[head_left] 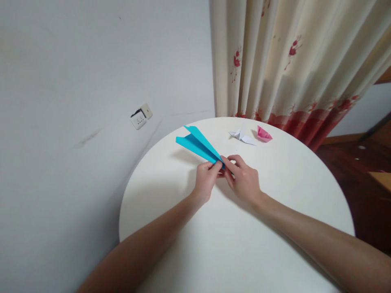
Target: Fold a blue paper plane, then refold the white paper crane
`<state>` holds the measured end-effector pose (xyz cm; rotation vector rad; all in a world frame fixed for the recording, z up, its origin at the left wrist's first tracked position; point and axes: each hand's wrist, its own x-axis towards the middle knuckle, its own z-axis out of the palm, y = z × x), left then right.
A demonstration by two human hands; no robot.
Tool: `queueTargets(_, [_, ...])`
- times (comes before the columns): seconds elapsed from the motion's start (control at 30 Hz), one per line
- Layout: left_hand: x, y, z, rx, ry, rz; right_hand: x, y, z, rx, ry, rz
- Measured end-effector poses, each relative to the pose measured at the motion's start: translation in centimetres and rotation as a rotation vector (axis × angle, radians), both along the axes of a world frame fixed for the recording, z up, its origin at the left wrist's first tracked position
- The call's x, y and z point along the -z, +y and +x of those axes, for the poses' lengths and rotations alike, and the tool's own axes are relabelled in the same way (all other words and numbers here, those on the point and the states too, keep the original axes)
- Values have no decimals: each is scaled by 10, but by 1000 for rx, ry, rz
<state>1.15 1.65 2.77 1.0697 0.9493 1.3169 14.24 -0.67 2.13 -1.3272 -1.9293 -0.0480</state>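
Observation:
A folded blue paper plane is held at its narrow end above the table, its wide end spreading toward the far left. My left hand is closed on the near side of that narrow end, thumb on top. My right hand pinches the tip of the same paper from the right, with thumb and index finger close together. The fingers hide the very point. Beyond my right hand lie a white paper crane and a pink paper boat.
A round white table stands against a pale wall on the left, which carries a socket. Behind the table hangs a cream and red curtain. Dark floor shows at the right.

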Motion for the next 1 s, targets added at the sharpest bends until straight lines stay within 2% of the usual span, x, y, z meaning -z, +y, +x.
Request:
queueTargets(0.1, [-1,0,0,75,-108,39,-3,0,-1,2,-82,-21])
queueTargets(0.17, [0,1,-1,68,-105,43,-4,0,-2,-57,-25,-44])
queueTargets(0.27, [1,5,-4,22,-57,20,-2,5,-2,-119,340,-138])
queueTargets(0.37, [1,9,-9,22,-43,10,0,12,2,-206,726,-367])
queueTargets(0.43, [0,10,-12,52,-21,25,0,16,5,-320,816,-541])
queueTargets(0.5, [0,9,-12,100,-13,54,-1,16,6,-392,864,-651])
queueTargets(0.6, [1,6,-10,220,-69,73,-4,11,4,-405,939,-673])
queueTargets(0.7, [2,4,-8,325,-130,-7,-5,7,0,-427,968,-655])
queueTargets(0.83, [2,3,-7,335,-138,-84,-4,6,-4,-446,992,-649])
queueTargets(1.0, [1,0,-6,362,-109,-85,-4,4,-5,-463,962,-641])
